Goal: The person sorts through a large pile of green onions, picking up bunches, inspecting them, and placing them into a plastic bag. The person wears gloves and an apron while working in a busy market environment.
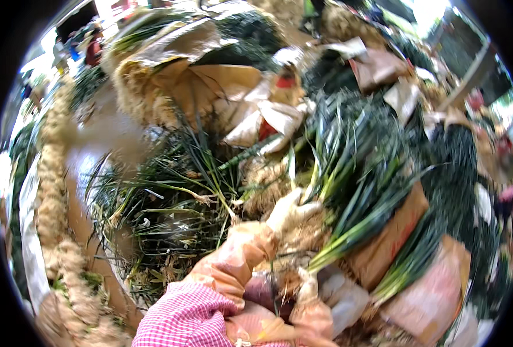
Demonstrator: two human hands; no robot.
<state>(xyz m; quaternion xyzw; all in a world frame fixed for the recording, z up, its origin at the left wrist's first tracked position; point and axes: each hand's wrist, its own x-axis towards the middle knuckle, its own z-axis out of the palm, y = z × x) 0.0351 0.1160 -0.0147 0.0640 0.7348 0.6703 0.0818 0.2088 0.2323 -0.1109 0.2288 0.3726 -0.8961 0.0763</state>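
My left hand [291, 215], in a pale glove, reaches over the brown, root-covered ends of a heap. Its fingers are apart and nothing shows between them. Just right of it fans a big pile of long green onions [355, 144] with dark green tops. Lower down, my right hand [308, 287], gloved too, is closed around the pale ends of a few green onions [340, 246], whose leaves point up and right. Orange sleeve covers [233, 254] wrap my forearms. Blur hides the finer finger detail.
Loose leaves and trimmings [164, 214] lie in a tangle on the left. Brown paper wrapping [389, 243] and a pinkish sack [427, 295] hold green onions on the right. A stacked row of roots [54, 202] runs along the far left. People [94, 49] stand far off.
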